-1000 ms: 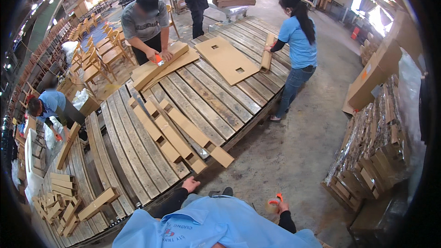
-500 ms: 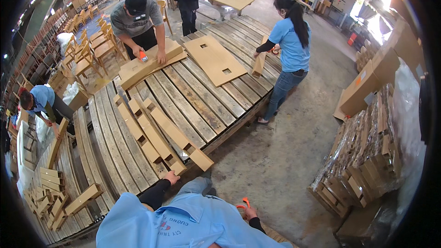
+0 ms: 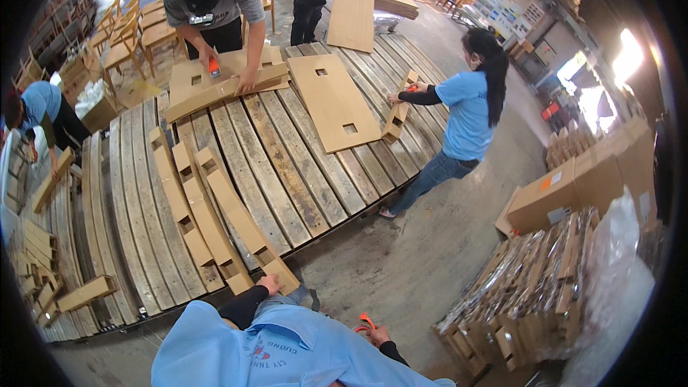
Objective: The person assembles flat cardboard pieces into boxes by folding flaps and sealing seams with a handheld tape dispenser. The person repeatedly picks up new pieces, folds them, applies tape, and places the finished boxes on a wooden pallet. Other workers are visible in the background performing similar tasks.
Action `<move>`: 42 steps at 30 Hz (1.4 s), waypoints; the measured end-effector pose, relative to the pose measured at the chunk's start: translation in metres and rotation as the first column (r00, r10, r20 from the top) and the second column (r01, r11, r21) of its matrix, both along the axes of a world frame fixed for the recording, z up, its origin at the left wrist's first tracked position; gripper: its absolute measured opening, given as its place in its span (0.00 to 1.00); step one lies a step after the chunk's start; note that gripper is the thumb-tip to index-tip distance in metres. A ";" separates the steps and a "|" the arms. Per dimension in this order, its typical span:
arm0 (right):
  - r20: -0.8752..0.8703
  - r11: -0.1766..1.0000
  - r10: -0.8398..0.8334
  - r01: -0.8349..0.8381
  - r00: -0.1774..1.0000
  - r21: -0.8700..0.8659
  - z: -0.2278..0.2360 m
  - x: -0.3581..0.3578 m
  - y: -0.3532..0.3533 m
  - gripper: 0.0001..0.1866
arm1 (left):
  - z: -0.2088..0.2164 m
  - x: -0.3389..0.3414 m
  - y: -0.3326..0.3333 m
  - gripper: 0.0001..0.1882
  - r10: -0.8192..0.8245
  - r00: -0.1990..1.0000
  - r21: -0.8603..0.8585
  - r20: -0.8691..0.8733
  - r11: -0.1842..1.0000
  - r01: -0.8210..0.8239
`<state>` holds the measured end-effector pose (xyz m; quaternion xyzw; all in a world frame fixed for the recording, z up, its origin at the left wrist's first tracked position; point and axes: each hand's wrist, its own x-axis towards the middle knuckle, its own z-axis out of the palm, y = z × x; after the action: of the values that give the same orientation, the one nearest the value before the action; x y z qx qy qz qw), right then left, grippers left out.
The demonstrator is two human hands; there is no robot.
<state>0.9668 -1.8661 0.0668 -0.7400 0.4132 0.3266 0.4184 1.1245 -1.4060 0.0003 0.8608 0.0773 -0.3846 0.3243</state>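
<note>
On a slatted table [image 3: 276, 165], a long cardboard sleeve [image 3: 239, 215] meets the left hand [image 3: 269, 284], its grip unclear, apparently being positioned, a step next calling for steady hold, while the right hand [image 3: 378, 336] clutches an orange tape dispenser [image 3: 367, 321].

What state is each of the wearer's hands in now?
Left hand: at the near end of a long cardboard piece; whether it grips cannot be told.
Right hand: closed, holding an orange tape dispenser.

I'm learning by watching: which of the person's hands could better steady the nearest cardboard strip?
Probably the left hand: it's at the near end of the cardboard strip; the right hand is farther off, holding an orange tool.
</note>
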 end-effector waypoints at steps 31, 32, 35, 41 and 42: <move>0.026 0.754 0.657 -0.656 0.754 -0.029 0.071 0.422 -0.039 0.22 | 0.025 0.156 -0.011 0.51 -0.521 0.846 0.549 -0.112 0.677 0.490; 0.017 0.712 0.702 -0.702 0.712 -0.017 0.062 0.434 -0.041 0.21 | 0.022 0.156 0.000 0.51 -0.482 0.863 0.572 -0.155 0.668 0.476; 0.110 0.609 0.793 -0.788 0.599 -0.094 0.023 0.481 -0.052 0.20 | 0.007 0.158 0.038 0.53 -0.370 0.890 0.642 -0.266 0.620 0.450; 0.293 0.850 0.446 -0.502 0.846 0.156 -0.002 0.559 -0.038 0.21 | 0.040 0.192 0.070 0.38 -0.052 0.895 0.579 -0.443 0.746 0.330; 0.294 0.857 0.420 -0.482 0.859 0.182 -0.008 0.573 -0.038 0.23 | 0.044 0.206 0.067 0.37 -0.010 0.934 0.556 -0.357 0.801 0.222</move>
<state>1.5399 -1.9046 0.0588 -0.7923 0.1279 0.3719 0.4665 1.3302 -1.3394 0.0441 0.8429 0.1931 -0.5022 -0.0007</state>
